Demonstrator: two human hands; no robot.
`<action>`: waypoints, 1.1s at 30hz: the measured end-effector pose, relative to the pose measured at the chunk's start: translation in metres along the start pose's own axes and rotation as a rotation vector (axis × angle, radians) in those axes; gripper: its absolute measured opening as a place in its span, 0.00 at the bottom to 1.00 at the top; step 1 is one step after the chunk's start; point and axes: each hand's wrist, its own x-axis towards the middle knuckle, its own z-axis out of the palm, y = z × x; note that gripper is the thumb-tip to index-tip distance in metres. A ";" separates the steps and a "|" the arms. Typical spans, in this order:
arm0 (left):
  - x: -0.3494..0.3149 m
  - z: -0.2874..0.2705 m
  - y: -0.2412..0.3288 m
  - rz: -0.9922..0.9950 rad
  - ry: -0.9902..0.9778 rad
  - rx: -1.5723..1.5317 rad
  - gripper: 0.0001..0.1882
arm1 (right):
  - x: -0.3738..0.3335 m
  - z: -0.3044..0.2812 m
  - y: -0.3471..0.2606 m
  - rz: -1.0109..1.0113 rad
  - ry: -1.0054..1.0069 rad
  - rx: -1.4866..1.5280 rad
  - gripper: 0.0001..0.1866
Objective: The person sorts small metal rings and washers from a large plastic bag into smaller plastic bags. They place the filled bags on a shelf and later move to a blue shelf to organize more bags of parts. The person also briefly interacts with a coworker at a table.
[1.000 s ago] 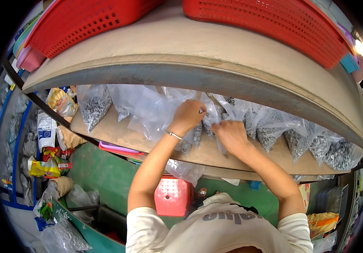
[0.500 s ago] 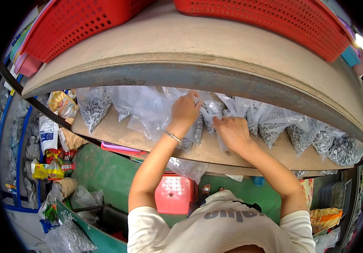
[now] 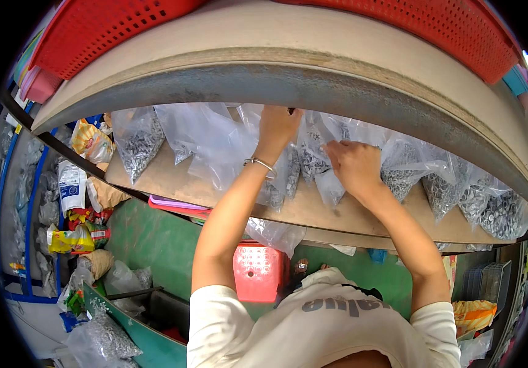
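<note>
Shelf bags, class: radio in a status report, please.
Left hand and right hand both reaching in among clear bags of small metal parts on the wooden shelf. Grip hidden. Upper shelf overhangs.

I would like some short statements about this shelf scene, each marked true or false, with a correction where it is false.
1. Both hands reach among the clear plastic bags on the wooden shelf. True.
2. The left hand wears a glove. False: it is bare, with a thin bracelet at the wrist.
3. Red baskets stand on the board above. True.
4. The right hand holds a red stool. False: the stool stands on the green floor below.
</note>
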 end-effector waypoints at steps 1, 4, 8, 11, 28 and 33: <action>0.003 0.001 0.009 -0.013 0.000 -0.065 0.11 | -0.003 -0.001 0.004 0.036 -0.001 -0.004 0.08; 0.010 -0.006 0.040 -0.125 -0.093 -0.331 0.10 | -0.015 -0.007 0.013 0.131 0.012 -0.002 0.10; 0.011 -0.002 0.043 0.112 0.050 -0.292 0.08 | -0.021 -0.015 0.010 0.194 0.047 0.082 0.10; 0.009 -0.006 0.051 -0.147 -0.089 -0.443 0.08 | -0.023 -0.017 0.011 0.234 0.064 0.112 0.10; -0.155 -0.084 0.115 -1.623 0.242 -2.250 0.17 | -0.069 -0.031 -0.026 1.309 -0.231 2.395 0.13; -0.189 -0.073 0.125 -1.563 0.459 -2.228 0.20 | -0.087 -0.012 -0.062 1.614 -0.171 2.570 0.16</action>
